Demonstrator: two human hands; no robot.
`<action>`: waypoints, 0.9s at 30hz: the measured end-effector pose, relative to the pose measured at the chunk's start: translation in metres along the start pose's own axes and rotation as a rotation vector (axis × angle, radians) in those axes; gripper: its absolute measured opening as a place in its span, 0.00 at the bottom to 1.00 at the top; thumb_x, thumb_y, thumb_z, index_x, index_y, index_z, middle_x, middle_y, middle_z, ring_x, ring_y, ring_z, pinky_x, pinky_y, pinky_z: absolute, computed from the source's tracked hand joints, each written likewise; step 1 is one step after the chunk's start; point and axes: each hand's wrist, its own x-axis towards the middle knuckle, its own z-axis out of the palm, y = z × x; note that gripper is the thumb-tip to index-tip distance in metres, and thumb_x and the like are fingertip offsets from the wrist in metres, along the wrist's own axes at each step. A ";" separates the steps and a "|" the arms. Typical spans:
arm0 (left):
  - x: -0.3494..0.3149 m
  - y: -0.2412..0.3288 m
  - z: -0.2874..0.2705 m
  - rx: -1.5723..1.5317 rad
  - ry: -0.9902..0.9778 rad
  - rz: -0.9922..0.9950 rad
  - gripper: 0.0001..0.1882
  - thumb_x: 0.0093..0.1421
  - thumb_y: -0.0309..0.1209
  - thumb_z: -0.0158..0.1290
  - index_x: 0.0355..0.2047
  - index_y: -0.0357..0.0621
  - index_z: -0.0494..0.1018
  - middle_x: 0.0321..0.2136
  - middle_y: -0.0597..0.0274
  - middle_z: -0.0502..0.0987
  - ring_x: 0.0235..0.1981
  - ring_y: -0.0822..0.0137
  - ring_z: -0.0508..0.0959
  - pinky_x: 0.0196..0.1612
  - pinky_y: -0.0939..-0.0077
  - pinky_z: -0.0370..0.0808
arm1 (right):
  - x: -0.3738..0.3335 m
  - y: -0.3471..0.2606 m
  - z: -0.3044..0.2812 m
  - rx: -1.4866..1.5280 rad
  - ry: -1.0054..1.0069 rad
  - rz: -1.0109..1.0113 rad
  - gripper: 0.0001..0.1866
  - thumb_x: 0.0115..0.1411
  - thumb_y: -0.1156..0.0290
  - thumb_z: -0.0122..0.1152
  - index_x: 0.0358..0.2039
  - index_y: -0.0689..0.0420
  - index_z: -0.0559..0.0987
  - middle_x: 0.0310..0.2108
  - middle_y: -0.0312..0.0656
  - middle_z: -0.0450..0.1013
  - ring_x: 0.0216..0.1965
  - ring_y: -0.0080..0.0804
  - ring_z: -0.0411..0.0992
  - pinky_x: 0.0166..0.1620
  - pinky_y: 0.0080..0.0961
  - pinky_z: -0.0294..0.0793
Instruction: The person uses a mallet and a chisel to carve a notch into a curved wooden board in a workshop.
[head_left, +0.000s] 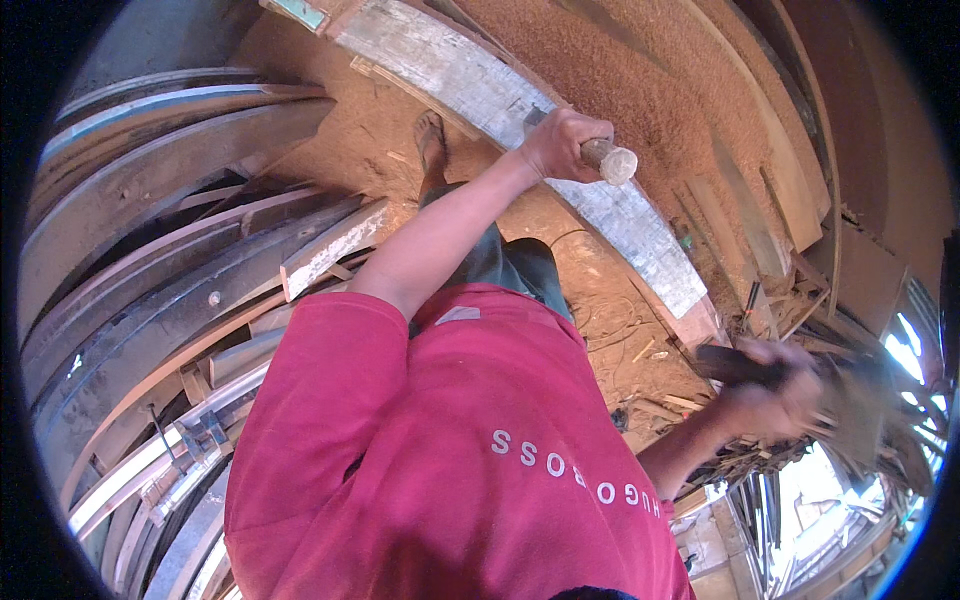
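A long, worn, grey-white plank [450, 75] runs diagonally from the upper left to the middle right. My left hand [563, 143] is closed around the round wooden handle [610, 161] of a chisel, whose pale butt end points to the right. A short bit of its metal blade [536, 116] shows beyond my fist, over the plank; its tip is hidden. Near the plank's right end, my right hand [785, 390] grips a dark, blunt, wooden-looking block [738, 367]. Motion smears the fingers and part of the block.
Sawdust [640, 70] covers the ground beyond the plank. Stacked curved-looking boards [130, 190] fill the left side, with a metal clamp [190, 455] lower down. Loose boards [740, 215] and wood scraps lie at the right. My bare foot [430, 140] is beside the plank.
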 end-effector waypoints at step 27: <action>0.007 0.004 -0.004 0.062 -0.085 -0.018 0.19 0.41 0.40 0.69 0.21 0.48 0.69 0.19 0.57 0.76 0.23 0.51 0.80 0.25 0.59 0.74 | -0.027 0.007 0.036 -0.131 -0.155 -0.109 0.17 0.67 0.58 0.50 0.24 0.54 0.71 0.17 0.34 0.65 0.20 0.28 0.67 0.26 0.19 0.69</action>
